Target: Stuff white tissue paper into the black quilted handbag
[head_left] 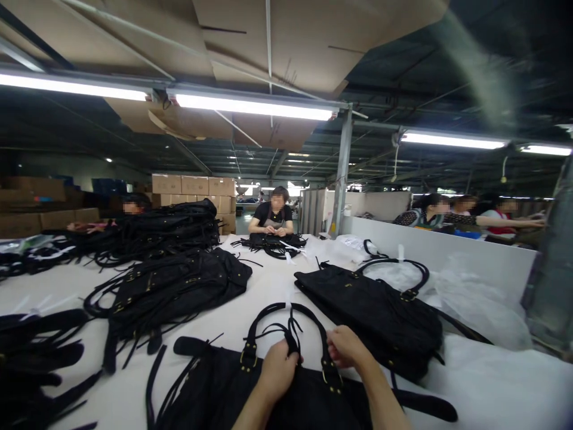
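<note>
On the white table, the black handbag lay near centre. Its handle rose beside the right hand, loosely curled, hold indeterminable; the left hand pinched a dark strap, probably best kept lightly taut.

A white table bears several black handbags.

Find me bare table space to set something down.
The widest bare patch of white table lies between the left bag and the right bag, beyond the front bag. A narrower strip, with straps poking in, runs between the left and front bags. Crowded: back left, where black bags are piled, and the right, where clear plastic lies.
</note>
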The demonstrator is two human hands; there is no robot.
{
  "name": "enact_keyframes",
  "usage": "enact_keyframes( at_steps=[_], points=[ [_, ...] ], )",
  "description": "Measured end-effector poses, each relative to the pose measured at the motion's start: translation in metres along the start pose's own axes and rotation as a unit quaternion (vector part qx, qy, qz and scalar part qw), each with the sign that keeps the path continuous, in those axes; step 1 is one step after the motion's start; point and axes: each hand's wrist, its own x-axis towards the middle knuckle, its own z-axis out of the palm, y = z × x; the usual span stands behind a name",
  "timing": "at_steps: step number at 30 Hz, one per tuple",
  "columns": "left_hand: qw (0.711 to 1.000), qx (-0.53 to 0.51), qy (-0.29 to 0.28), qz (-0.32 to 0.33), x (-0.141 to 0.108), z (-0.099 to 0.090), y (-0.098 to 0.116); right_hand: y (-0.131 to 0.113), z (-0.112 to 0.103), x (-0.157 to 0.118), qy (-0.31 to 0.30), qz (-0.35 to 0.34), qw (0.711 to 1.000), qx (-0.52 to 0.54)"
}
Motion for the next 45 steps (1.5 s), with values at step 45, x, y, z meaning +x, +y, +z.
enact_keyframes(
  at_steps=[45],
  points=[
    [0.988,0.105,0.116,0.004,0.005,-0.011,-0.021,-0.003,-0.045,-0.032,0.081,0.064,0.994,-0.032]
  ],
)
